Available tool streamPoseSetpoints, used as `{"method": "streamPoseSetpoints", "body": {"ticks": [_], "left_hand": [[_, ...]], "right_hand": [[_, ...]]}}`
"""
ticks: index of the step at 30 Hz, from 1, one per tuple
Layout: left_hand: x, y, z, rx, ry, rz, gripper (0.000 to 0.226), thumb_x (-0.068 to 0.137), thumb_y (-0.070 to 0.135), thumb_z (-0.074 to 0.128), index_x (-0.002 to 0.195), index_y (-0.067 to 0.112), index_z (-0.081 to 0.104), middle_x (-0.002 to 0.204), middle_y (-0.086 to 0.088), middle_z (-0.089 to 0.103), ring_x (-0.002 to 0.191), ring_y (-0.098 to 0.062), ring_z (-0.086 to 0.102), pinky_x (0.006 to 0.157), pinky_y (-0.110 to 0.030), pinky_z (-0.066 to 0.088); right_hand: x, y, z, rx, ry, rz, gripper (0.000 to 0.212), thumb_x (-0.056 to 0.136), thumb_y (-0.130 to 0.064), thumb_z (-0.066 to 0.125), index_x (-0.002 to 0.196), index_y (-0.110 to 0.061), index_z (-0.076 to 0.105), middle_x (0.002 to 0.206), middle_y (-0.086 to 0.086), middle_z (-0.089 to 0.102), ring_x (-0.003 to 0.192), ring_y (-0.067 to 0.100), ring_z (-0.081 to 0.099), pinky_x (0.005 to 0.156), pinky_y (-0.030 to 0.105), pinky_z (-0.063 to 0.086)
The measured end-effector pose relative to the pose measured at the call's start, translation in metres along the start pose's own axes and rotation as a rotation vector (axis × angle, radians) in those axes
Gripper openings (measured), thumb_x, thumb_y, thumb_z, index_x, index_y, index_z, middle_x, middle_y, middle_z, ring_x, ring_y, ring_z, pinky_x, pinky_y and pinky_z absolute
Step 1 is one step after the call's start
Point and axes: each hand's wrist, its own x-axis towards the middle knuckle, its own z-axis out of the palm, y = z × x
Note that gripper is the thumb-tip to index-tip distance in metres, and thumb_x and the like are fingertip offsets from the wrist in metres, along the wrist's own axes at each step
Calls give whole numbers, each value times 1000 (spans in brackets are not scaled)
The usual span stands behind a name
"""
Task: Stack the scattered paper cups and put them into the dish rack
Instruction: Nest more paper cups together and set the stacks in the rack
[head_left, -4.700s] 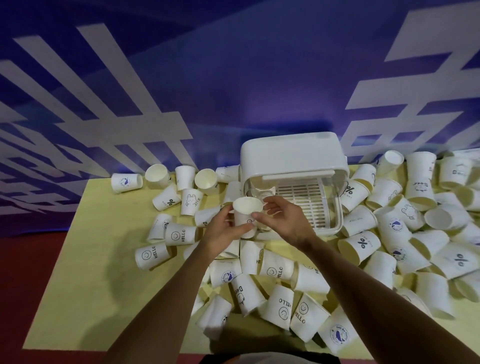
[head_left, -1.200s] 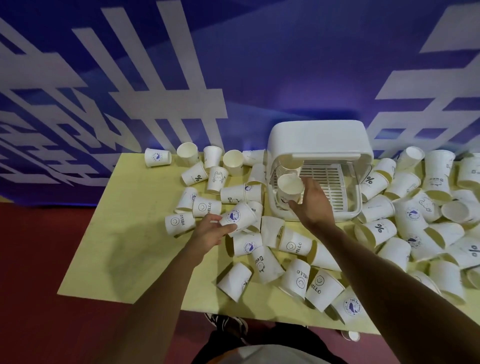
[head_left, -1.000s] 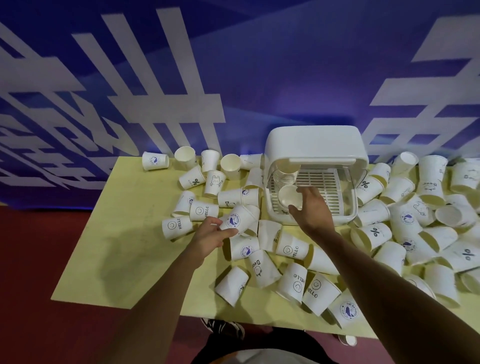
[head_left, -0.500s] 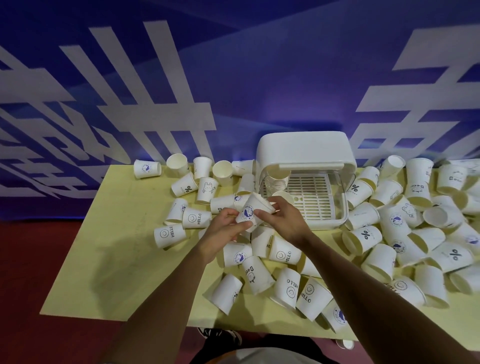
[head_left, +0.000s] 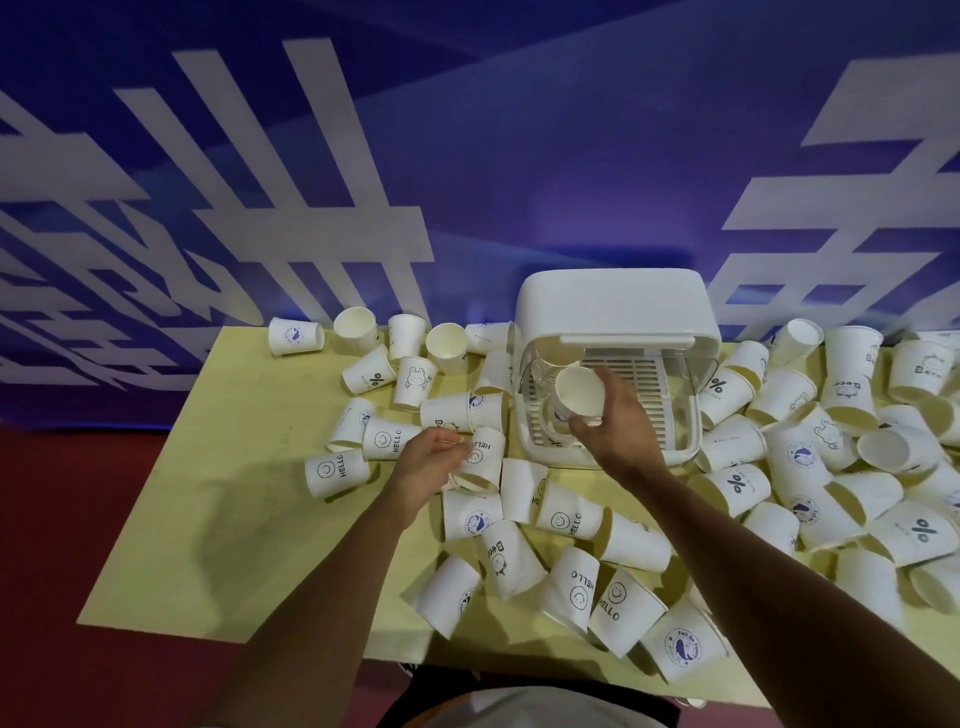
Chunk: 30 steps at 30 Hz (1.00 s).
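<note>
A white dish rack (head_left: 618, 306) with a raised lid stands at the back middle of the yellow table (head_left: 208, 493). My right hand (head_left: 613, 421) grips a white paper cup (head_left: 579, 392), mouth toward me, in front of the rack's open left side, where other cups stand inside. My left hand (head_left: 428, 462) holds a "HELLO" cup (head_left: 483, 460) lying among the scattered cups left of the rack. Many white printed cups lie tipped all over the table.
Scattered cups crowd the table's middle (head_left: 571, 582) and right side (head_left: 831, 441). A smaller cluster (head_left: 395, 358) lies at the back left. A blue wall with white lettering stands behind. The table's left part is bare yellow surface.
My right hand has carried a cup from between both hands up to the rack's opening. My left hand has dropped onto a "HELLO" cup on the table.
</note>
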Motion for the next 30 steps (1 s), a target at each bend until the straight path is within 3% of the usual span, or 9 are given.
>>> {"method": "streamPoseSetpoints", "body": {"ticks": [2,5,9,13,21,24,27,30], "left_hand": [[2,-3,-4,4,18,-8,25,88,27,73,109,15,65,113,-6,68,99,-18,65,78,-29,49],[4,-6,-8,-5,29,-17,24,90,25,72,109,12,64,112,-8,67,92,-16,64,79,-31,49],[4,-13,-15,-2,50,-29,22,90,25,72,107,12,64,112,-10,68,90,-16,63,76,-29,50],[0,-29,-33,72,55,-39,23,90,30,71,107,16,64,111,-7,69,92,-17,65,76,-29,49],[4,-75,-95,15,131,-150,16,90,31,71,97,18,63,93,-5,65,79,-18,57,69,-31,45],[10,-93,-109,-18,156,-220,25,88,34,72,92,13,59,84,-1,58,75,-17,55,65,-29,46],[20,-106,-119,-184,227,-288,25,89,36,70,97,14,59,67,3,49,57,-14,48,58,-27,45],[35,-115,-128,-437,399,-409,59,81,50,76,111,1,60,62,-1,52,50,-14,51,56,-28,53]], "right_hand": [[0,3,4,-59,-35,-13,67,82,-30,74,138,-14,41,126,9,51,107,26,54,80,33,44],[1,3,9,-187,-28,-40,75,78,-33,78,138,-7,43,130,14,50,116,31,49,94,39,43],[3,-12,21,-253,14,-221,54,82,-24,71,131,-8,53,123,13,58,111,31,54,93,39,44],[6,-37,46,-247,-92,-288,43,87,-21,65,128,-12,56,121,10,61,108,28,57,90,38,48],[15,-79,125,-295,-378,-356,47,88,-21,62,134,-9,53,127,11,58,119,30,53,101,39,43],[20,-94,151,-362,-467,-344,50,88,-20,60,135,-8,51,127,11,56,117,31,52,100,40,42],[27,-106,177,-441,-517,-352,51,87,-20,60,135,-7,50,125,14,56,114,33,52,96,42,42],[33,-116,200,-477,-534,-365,50,87,-20,59,134,-6,50,125,16,56,112,35,52,95,43,43]]}}
